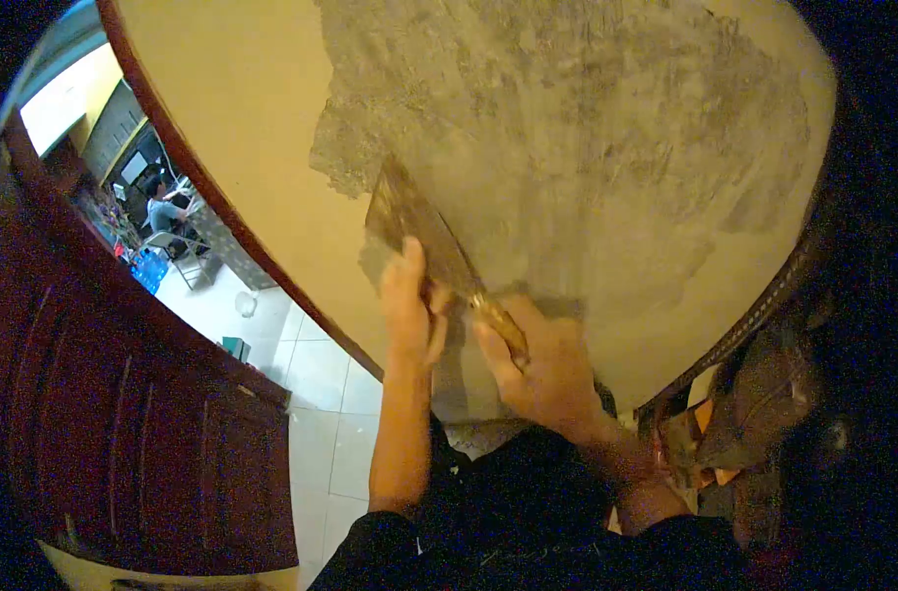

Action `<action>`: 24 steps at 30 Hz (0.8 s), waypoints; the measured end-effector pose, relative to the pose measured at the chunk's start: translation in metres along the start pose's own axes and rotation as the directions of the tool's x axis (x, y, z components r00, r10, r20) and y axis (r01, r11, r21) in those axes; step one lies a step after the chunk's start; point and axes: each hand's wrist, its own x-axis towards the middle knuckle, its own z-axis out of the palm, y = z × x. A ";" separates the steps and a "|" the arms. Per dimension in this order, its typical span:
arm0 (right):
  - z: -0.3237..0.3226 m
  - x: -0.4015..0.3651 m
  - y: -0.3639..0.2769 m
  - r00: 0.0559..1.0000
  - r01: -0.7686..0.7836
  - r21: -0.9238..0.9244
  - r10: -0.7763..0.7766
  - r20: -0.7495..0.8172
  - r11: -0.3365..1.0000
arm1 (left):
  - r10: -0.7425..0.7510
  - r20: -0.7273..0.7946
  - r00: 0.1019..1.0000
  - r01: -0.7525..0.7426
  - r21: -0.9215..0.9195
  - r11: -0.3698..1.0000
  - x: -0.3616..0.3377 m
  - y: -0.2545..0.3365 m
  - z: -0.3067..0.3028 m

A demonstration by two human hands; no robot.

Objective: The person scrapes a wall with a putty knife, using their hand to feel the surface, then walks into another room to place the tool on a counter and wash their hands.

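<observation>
A wide-bladed metal scraper [419, 222] with a short wooden handle lies against a cream-coloured wall [242, 118]. My right hand [542, 364] is closed round the handle. My left hand [406, 305] is at the blade, one finger stretched along its face and others curled by its lower edge; motion blurs the fingers a little. Above and to the right of the blade, a large rough grey patch [567, 118] covers much of the wall, its ragged left border beside the blade's tip.
A dark red door [153, 433] stands at the left, beside a white tiled floor [335, 433]. Dark red trim [178, 148] edges the wall. Through the doorway, a person [168, 207] sits on a folding chair. Cluttered, dim items [710, 433] lie at lower right.
</observation>
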 end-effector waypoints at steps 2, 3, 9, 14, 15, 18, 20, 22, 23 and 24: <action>0.001 -0.012 0.005 0.999 0.040 0.019 -0.040 0.026 0.999 | 0.035 0.035 0.999 -0.036 0.027 0.999 -0.022 -0.001 -0.006; 0.005 -0.020 0.008 0.997 0.049 0.066 -0.054 0.064 0.997 | 0.047 0.062 0.997 -0.051 0.065 0.997 -0.036 -0.004 -0.011; 0.014 -0.046 0.034 0.845 -0.204 0.146 0.099 0.525 0.968 | 0.225 -0.038 0.974 -0.209 0.244 0.947 -0.062 0.012 -0.068; 0.037 -0.053 0.049 0.895 -0.056 0.324 -0.097 0.435 0.944 | 0.128 0.045 0.991 -0.131 0.560 0.818 -0.086 0.003 -0.078; 0.050 -0.058 0.062 0.875 -0.009 0.219 -0.098 0.474 0.976 | 0.108 0.086 0.990 -0.138 0.592 0.794 -0.090 -0.001 -0.076; 0.075 -0.071 0.090 0.906 0.205 0.128 -0.238 0.349 0.970 | 0.275 0.302 0.913 -0.409 0.667 0.623 -0.067 -0.010 -0.125; 0.047 -0.057 0.074 0.960 0.094 0.335 -0.174 0.218 0.937 | 0.474 0.083 0.876 -0.368 0.751 0.548 -0.028 0.025 -0.164; 0.022 -0.049 0.076 0.969 0.003 0.232 -0.059 0.238 0.973 | 0.671 0.090 0.736 -0.610 0.518 0.600 0.036 0.100 -0.184; 0.011 -0.049 0.084 0.964 -0.115 0.123 0.081 0.252 0.986 | 0.826 0.037 0.563 -0.635 0.659 0.403 0.075 0.124 -0.188; 0.007 -0.049 0.105 0.974 -0.152 0.076 0.136 0.183 0.985 | 0.780 0.034 0.625 -0.657 0.562 0.502 0.119 0.151 -0.206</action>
